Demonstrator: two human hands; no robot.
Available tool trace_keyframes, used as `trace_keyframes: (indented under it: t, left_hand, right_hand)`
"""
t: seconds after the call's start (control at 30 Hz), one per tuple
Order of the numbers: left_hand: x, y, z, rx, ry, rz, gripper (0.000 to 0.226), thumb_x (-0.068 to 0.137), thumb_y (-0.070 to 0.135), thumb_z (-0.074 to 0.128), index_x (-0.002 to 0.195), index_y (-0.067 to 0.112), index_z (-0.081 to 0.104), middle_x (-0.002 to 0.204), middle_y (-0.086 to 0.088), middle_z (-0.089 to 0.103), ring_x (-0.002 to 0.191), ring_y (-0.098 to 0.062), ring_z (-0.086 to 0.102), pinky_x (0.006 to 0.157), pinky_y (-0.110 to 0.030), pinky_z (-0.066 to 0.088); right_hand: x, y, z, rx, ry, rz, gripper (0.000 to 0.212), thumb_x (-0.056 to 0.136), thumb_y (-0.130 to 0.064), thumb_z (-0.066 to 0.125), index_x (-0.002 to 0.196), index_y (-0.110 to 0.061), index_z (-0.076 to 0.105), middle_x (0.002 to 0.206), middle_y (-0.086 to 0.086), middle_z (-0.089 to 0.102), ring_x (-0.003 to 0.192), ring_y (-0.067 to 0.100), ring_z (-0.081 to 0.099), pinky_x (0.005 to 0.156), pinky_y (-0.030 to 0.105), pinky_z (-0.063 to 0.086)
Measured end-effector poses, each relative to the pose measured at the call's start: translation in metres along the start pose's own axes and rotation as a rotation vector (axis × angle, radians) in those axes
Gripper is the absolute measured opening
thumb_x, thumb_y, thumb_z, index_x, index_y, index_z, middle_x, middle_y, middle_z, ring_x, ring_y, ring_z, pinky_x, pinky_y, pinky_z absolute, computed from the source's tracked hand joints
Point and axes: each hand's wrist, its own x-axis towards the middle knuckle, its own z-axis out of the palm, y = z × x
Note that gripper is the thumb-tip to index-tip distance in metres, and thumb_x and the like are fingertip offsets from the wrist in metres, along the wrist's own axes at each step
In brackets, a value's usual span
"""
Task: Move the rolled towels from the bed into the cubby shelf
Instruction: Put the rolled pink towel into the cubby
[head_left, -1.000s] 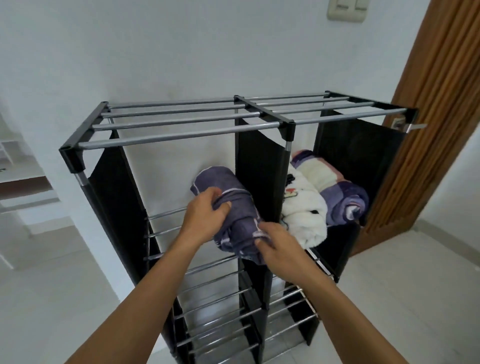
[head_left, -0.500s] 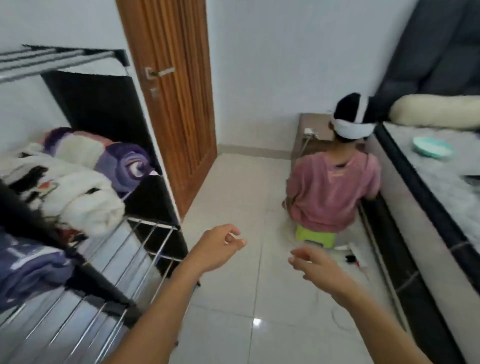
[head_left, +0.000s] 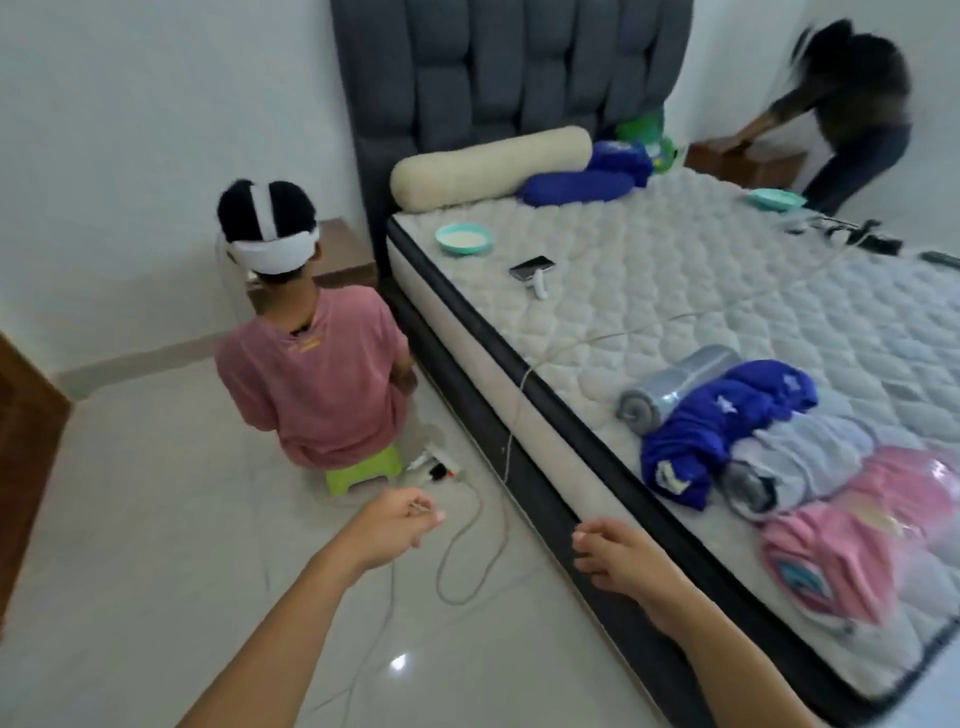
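Several rolled towels lie in a row near the bed's front right corner: a light grey roll (head_left: 675, 387), a dark blue roll (head_left: 722, 426), a grey roll (head_left: 789, 467) and a pink roll (head_left: 862, 540). The bed (head_left: 675, 291) has a white quilted mattress. My left hand (head_left: 395, 527) hangs over the floor with fingers loosely curled and nothing in it. Beside the mattress edge, my right hand (head_left: 618, 553) is empty too, left of the towels. The cubby shelf is out of view.
A person in a pink shirt (head_left: 317, 374) sits on a green stool (head_left: 363, 470) by the bed. Cables (head_left: 467, 551) trail over the floor. Another person (head_left: 852, 114) bends at the far right. On the mattress are two teal bowls (head_left: 464, 239), a phone (head_left: 531, 268) and a bolster (head_left: 488, 166).
Both hands let go of the purple towel at the shelf. My view swung right from the shelf past the door to the bed, and the empty hands moved with it.
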Motion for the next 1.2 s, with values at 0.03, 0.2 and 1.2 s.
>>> trace_keyframes:
  t: [0.03, 0.2, 1.2]
  left_hand:
    - [0.016, 0.02, 0.022, -0.003, -0.054, 0.019, 0.011, 0.092, 0.023, 0.06, 0.098, 0.015, 0.057, 0.086, -0.002, 0.059, 0.067, -0.011, 0.056, 0.054, -0.018, 0.039]
    - [0.079, 0.121, 0.125, 0.01, -0.309, 0.115, 0.007, 0.094, 0.017, 0.057, 0.096, 0.011, 0.059, 0.084, -0.006, 0.06, 0.065, -0.009, 0.054, 0.049, -0.008, 0.041]
    - [0.27, 0.286, 0.453, -0.062, -0.845, -0.866, 0.089, 0.077, 0.051, 0.07, 0.149, 0.021, 0.028, 0.157, -0.013, 0.021, 0.14, -0.042, 0.029, 0.1, -0.069, 0.036]
  right_hand:
    - [0.002, 0.004, -0.026, 0.039, 0.047, 0.001, 0.01, 0.091, -0.02, 0.058, 0.1, -0.015, 0.061, 0.095, 0.005, 0.064, 0.083, 0.018, 0.063, 0.066, 0.024, 0.047]
    - [0.006, 0.036, -0.132, 0.23, 0.326, 0.04, 0.011, 0.092, -0.017, 0.057, 0.101, -0.012, 0.061, 0.091, 0.005, 0.065, 0.081, 0.019, 0.063, 0.069, 0.027, 0.046]
    - [0.153, 0.132, -0.491, 0.292, 0.75, 0.433, 0.076, 0.083, -0.028, 0.069, 0.143, -0.008, 0.027, 0.143, 0.018, 0.042, 0.124, 0.033, 0.047, 0.088, 0.036, 0.043]
